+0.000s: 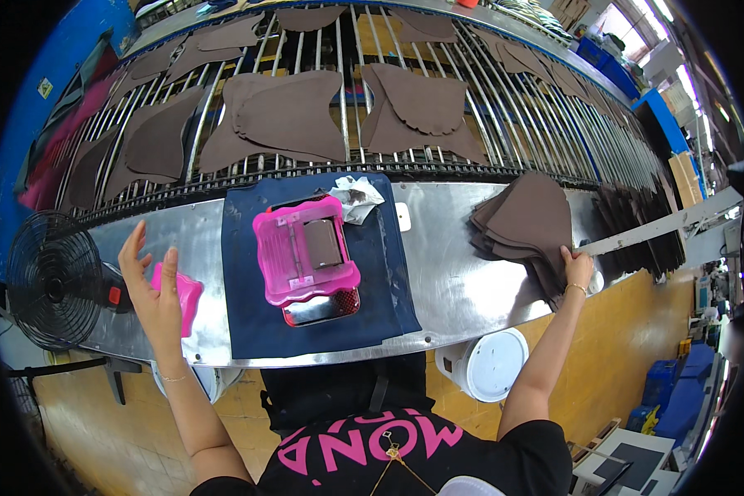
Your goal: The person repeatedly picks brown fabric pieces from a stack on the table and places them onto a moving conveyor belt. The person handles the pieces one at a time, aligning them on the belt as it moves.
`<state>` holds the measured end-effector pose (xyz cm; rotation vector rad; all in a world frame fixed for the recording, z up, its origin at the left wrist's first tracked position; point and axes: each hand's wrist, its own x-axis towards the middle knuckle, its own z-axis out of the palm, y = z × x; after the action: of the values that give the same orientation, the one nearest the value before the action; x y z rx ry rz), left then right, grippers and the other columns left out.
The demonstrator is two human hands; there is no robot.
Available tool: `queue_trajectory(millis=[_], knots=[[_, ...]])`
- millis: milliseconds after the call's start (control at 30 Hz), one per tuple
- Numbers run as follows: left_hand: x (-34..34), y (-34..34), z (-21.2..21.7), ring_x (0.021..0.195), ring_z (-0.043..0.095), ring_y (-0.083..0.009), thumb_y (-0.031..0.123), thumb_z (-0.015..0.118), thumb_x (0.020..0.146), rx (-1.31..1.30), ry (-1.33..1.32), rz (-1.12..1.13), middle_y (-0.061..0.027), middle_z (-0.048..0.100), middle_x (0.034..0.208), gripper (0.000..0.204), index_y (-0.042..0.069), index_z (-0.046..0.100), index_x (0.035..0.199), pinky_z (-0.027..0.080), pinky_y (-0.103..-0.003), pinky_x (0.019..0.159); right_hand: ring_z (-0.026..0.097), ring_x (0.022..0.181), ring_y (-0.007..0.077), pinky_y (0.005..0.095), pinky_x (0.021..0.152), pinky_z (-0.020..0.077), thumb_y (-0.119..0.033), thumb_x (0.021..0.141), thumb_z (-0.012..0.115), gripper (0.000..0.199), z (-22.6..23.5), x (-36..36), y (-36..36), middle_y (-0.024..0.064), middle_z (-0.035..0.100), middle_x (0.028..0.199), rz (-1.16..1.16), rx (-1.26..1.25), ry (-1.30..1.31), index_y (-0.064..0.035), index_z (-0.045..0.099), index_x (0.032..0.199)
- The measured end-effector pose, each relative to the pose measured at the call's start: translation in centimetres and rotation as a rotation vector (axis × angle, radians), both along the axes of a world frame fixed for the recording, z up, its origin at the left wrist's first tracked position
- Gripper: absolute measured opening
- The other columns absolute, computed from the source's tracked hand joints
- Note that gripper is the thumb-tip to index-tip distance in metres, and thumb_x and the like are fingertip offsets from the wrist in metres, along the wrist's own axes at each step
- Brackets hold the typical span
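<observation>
My left hand [157, 289] is raised above the left part of the metal bench, fingers spread and nothing in it. Below and beside it lies a small pink plastic piece [189, 299]. My right hand [578, 269] grips the near edge of a stack of dark brown cut sheets [531, 217] at the right. Between my hands a pink plastic frame [285, 263] with hinges rests on a dark blue mat [397, 306]. A brown patch [323, 244] shows in its window, and a red-edged plate [326, 309] sticks out underneath. Crumpled white tissue [357, 198] touches its far right corner.
Behind the bench [438, 273] runs a rack of metal rods [351, 91] carrying several brown cut sheets [283, 106]. A black fan [55, 281] stands at far left. At right, a pale metal bar [661, 225] crosses hanging dark sheets [641, 227]. A white lidded bucket [496, 366] sits under the front edge.
</observation>
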<state>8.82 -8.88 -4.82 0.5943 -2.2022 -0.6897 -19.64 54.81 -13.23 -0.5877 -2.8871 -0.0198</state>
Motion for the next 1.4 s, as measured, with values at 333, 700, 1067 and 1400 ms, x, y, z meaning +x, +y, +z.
queue_trajectory(millis=[333,700,1067,1400], knots=[[0.0,0.6,-0.4,0.120,0.047,-0.0231,0.024,0.062,0.090,0.049,-0.001,-0.019,-0.0088,0.050,0.129,0.045,0.012,0.049,0.131,0.039,-0.037,0.098,0.060,0.104,0.0333,0.0400,0.089,0.0451,-0.047,0.071,0.076,0.054,2.1,-0.5,0.0,0.0184,0.065,0.106,-0.105,-0.128,-0.102,-0.0024,0.063,0.099],[0.0,0.3,-0.5,0.119,0.048,-0.0232,0.024,0.063,0.089,0.054,-0.006,-0.015,-0.0088,0.050,0.128,0.046,0.012,0.049,0.131,0.039,-0.037,0.097,0.060,0.103,0.0346,0.0435,0.087,0.0486,-0.021,0.073,0.076,0.047,6.5,2.3,-5.1,0.0183,0.065,0.108,0.026,0.114,-0.089,-0.0066,0.059,0.114],[-1.6,1.0,0.8,0.116,0.050,-0.0217,0.021,0.067,0.085,0.070,0.025,-0.097,-0.0078,0.052,0.125,0.047,0.011,0.051,0.128,0.040,-0.035,0.094,0.064,0.053,0.0246,0.0376,0.059,0.0502,-0.016,0.090,0.058,0.027,12.2,3.9,-9.5,0.0169,0.065,0.071,0.285,0.038,0.173,-0.0028,0.062,0.112],[-7.0,6.0,4.4,0.125,0.041,-0.0237,0.022,0.072,0.081,0.229,0.196,-0.447,-0.0124,0.041,0.135,0.057,0.009,0.051,0.132,0.034,-0.038,0.103,0.057,0.055,0.0085,0.0178,0.036,0.0471,-0.015,0.092,0.060,0.029,17.8,9.7,-27.2,0.0086,0.062,0.092,0.853,-1.358,0.623,0.0036,0.056,0.113]])
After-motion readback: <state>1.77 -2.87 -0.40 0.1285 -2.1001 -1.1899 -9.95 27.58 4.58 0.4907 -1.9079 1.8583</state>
